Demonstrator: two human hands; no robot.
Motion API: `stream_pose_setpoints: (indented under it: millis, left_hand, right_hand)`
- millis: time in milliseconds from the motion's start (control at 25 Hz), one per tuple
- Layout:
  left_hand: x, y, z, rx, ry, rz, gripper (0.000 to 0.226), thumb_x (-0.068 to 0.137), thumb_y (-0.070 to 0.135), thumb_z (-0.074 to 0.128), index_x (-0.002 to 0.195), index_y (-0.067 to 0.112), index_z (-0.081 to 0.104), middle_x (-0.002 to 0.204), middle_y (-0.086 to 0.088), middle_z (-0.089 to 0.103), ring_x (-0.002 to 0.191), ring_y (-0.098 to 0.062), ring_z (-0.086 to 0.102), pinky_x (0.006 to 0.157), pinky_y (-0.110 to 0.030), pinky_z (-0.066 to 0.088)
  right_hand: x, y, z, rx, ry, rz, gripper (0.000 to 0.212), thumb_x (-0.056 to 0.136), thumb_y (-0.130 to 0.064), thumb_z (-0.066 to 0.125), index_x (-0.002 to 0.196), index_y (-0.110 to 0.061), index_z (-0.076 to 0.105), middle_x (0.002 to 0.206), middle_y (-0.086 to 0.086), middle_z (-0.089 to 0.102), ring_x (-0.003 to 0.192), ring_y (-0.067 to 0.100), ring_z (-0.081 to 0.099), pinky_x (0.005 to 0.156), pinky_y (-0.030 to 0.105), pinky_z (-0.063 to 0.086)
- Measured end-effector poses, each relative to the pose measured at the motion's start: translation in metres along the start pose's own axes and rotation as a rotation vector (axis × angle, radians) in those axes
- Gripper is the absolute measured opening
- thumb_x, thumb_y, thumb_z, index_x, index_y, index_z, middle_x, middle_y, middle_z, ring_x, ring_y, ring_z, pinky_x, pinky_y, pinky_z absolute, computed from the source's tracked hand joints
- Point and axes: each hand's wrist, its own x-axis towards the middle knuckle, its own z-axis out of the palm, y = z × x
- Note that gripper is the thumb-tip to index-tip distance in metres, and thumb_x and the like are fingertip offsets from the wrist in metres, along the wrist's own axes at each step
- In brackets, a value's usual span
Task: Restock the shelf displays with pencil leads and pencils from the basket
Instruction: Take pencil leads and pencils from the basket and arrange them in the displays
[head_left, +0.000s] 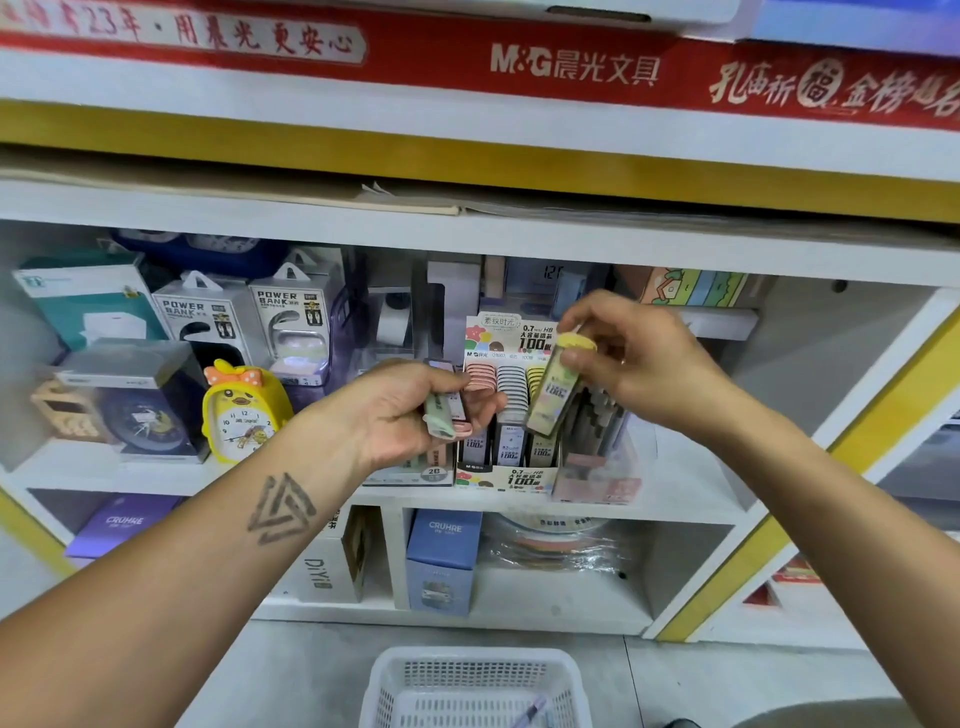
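White shelves (519, 236) hold a lead display box (511, 457) on the middle level. Just above its yellow row, the right hand (631, 358) pinches a yellow-capped lead case (558, 389), tilted. Left of the box, the left hand (410, 410) is curled round several more cases (447, 410), green and pink. A yellow clock (244, 410) stands further left. Below, on the floor, a white basket (475, 686) holds a pencil (532, 709).

Yellow duck alarm clock (244, 410) beside power bank boxes (249, 322).
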Motion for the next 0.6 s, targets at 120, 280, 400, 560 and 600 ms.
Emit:
stream_pose_setpoints:
  millis: [120,280,400,560,600]
  left_hand:
    - [0.001,-0.004,0.003,0.027,-0.019,-0.007,0.018,0.096,-0.007,0.047,0.11,-0.01,0.057,0.09,-0.027,0.07,0.072,-0.033,0.073,0.061,-0.042,0.062]
    - [0.005,-0.01,0.005,0.074,-0.011,-0.018,0.014,0.095,-0.005,0.049,0.101,-0.005,0.062,0.081,-0.019,0.072,0.071,-0.027,0.074,0.067,-0.043,0.062]
    - [0.007,-0.012,0.005,0.195,0.018,-0.005,0.015,0.096,0.0,0.052,0.094,0.003,0.067,0.082,-0.011,0.075,0.076,-0.021,0.075,0.062,-0.036,0.061]
    - [0.006,-0.011,0.006,0.196,0.016,0.045,0.027,0.098,0.0,0.048,0.118,0.007,0.065,0.105,-0.01,0.075,0.099,-0.021,0.071,0.074,-0.041,0.057]
    - [0.004,-0.01,0.007,0.188,0.005,0.057,0.03,0.099,0.0,0.047,0.123,0.008,0.063,0.11,-0.011,0.074,0.102,-0.021,0.071,0.074,-0.043,0.058]
  right_hand:
    - [-0.008,0.005,0.009,-0.337,-0.092,-0.026,0.021,0.092,-0.032,0.069,0.106,-0.039,0.056,0.083,-0.014,0.063,0.077,0.011,0.06,0.058,0.012,0.039]
    - [-0.011,0.011,0.022,-0.476,-0.147,-0.117,0.02,0.094,-0.034,0.064,0.108,-0.036,0.05,0.093,-0.008,0.067,0.083,0.021,0.06,0.065,0.032,0.044]
    - [-0.011,0.015,0.029,-0.573,-0.172,-0.181,0.01,0.097,-0.033,0.058,0.106,-0.03,0.058,0.1,-0.008,0.067,0.09,0.023,0.062,0.069,0.036,0.049]
    - [-0.004,0.01,0.03,-0.456,-0.059,-0.148,0.018,0.097,-0.035,0.06,0.11,-0.027,0.07,0.105,-0.012,0.07,0.091,0.012,0.064,0.076,0.035,0.052]
    - [-0.001,0.005,0.032,-0.321,-0.02,-0.083,0.017,0.095,-0.035,0.064,0.108,-0.028,0.071,0.097,-0.015,0.07,0.082,0.002,0.062,0.073,0.03,0.051]
